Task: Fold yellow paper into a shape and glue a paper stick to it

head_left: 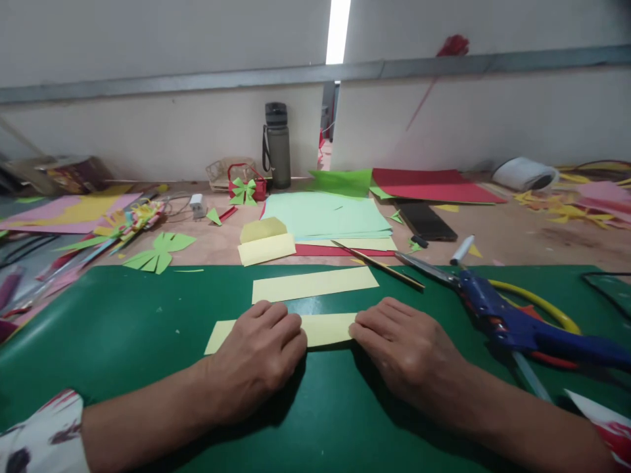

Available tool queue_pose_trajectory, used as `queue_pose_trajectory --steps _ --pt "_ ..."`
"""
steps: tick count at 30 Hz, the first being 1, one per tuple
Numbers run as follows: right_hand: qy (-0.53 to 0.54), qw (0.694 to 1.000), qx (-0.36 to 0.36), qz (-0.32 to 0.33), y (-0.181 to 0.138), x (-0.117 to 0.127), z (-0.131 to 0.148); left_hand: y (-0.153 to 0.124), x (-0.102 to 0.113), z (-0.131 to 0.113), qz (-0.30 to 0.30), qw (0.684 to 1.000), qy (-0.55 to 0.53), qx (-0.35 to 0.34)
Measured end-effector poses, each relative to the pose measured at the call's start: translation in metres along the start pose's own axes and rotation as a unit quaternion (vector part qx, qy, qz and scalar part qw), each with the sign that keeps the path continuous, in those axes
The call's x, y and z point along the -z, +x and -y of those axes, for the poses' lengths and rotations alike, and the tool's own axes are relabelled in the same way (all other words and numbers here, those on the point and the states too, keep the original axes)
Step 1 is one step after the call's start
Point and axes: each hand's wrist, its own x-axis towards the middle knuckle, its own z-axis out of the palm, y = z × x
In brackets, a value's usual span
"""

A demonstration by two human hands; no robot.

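Both hands rest on a pale yellow paper strip [326,328] that lies across the green cutting mat [123,341]. My left hand [259,355] covers the strip's left half, fingers curled and pressed down on it. At the strip's right end, my right hand [404,345] presses with its fingers bent. A second yellow strip [314,284] lies just beyond, untouched.
A blue glue gun [513,325], scissors [428,268] and a thin stick [377,264] lie to the right. Behind the mat are yellow sticky notes [266,247], stacked light green sheets [325,215], red paper [434,185], a grey bottle [277,144], a green paper bow [158,251] and scraps.
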Motion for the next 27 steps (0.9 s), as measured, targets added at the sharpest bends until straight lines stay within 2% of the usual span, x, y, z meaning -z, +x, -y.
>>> queue_pose_trajectory --steps 4,8,14,21,27 --pt "0.046 0.997 -0.057 0.004 0.002 -0.005 0.004 -0.003 0.000 -0.004 0.019 1.000 0.007 0.015" --pt "0.061 0.995 -0.072 0.017 0.002 -0.006 0.005 -0.005 0.005 -0.008 0.036 0.999 0.019 0.030" --pt "0.062 0.993 -0.086 0.059 0.003 -0.001 0.002 -0.007 0.008 -0.008 0.005 0.997 0.047 0.065" --pt "0.102 0.980 -0.151 0.076 0.004 0.001 0.002 -0.006 -0.001 -0.005 0.023 0.991 -0.078 0.105" --pt "0.162 0.961 -0.202 0.098 0.006 0.005 0.004 -0.004 -0.003 -0.002 0.022 0.979 -0.129 0.154"
